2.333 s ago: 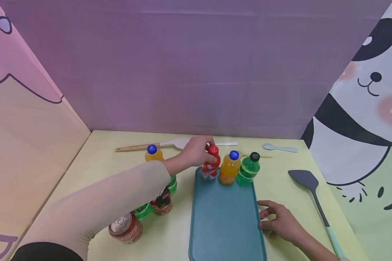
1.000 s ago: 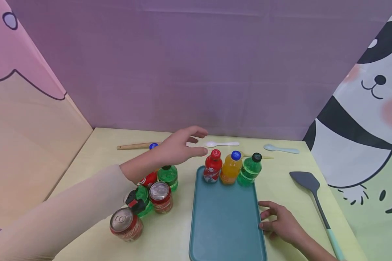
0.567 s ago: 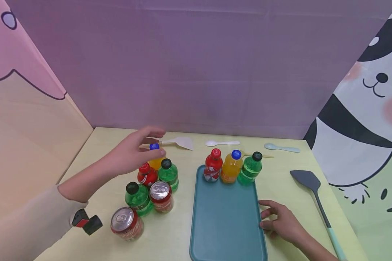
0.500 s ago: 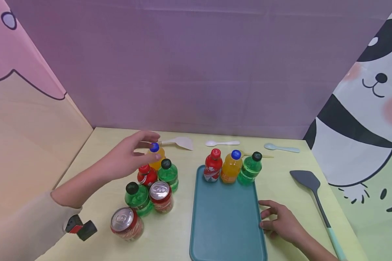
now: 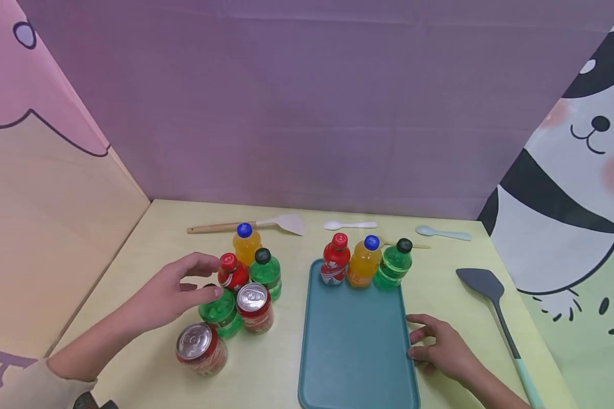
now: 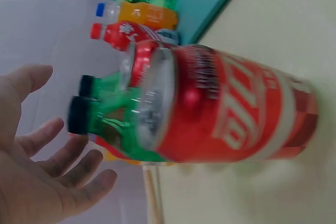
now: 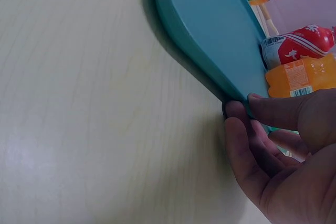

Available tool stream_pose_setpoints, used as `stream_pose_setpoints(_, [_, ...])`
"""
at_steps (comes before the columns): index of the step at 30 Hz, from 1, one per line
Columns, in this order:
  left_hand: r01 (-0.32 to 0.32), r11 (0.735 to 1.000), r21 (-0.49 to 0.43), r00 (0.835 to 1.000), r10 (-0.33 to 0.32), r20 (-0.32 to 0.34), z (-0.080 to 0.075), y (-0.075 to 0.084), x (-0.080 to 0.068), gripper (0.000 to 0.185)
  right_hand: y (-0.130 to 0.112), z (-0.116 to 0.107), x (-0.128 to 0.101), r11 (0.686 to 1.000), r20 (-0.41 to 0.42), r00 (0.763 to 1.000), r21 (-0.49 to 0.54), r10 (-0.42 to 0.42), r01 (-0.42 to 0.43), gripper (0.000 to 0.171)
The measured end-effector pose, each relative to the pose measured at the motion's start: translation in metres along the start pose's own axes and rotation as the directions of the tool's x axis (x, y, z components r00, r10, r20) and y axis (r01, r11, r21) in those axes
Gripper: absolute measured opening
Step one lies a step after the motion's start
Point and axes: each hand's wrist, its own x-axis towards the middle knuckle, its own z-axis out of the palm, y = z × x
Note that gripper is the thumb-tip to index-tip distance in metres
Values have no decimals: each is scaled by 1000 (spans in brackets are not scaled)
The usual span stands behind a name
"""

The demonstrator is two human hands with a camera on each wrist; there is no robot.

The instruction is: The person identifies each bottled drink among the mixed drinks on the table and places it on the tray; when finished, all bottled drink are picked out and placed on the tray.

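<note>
Pale table (image 5: 273, 369); lower right, right hand (image 5: 442, 347) pinches the tray (image 5: 358, 346), guessing to steady it; lower left, left hand (image 5: 171, 289) fingers spread, empty.

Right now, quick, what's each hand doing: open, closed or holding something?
Left hand: open, holding nothing, beside the nearer green bottle in the left cluster.
Right hand: holding the tray by its edge.
</note>
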Motion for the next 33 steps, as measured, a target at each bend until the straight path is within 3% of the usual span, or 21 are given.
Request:
stream_pose_setpoints(9, [94,994,-64,994,-91,53,14,-26,-7,55,1,-1,0,1000,-3,1000,5,11,-11,73])
stream_pose_setpoints(20, [83,983,-165,996,-79,34,21,-41,-12,44,1,0,-2,1000,-5,1000,-3,19,-19,73])
stream_pose_setpoints(27, [79,995,-65,994,-84,-69,26,-42,-12,39,1,0,-1,1000,-6,1000,-3,15,-15,73])
stream_pose_setpoints(33, [45,999,-19,988,-48,-147,28,-40,-14,38,2,0,0,1000,-9,1000,0,17,-17,73])
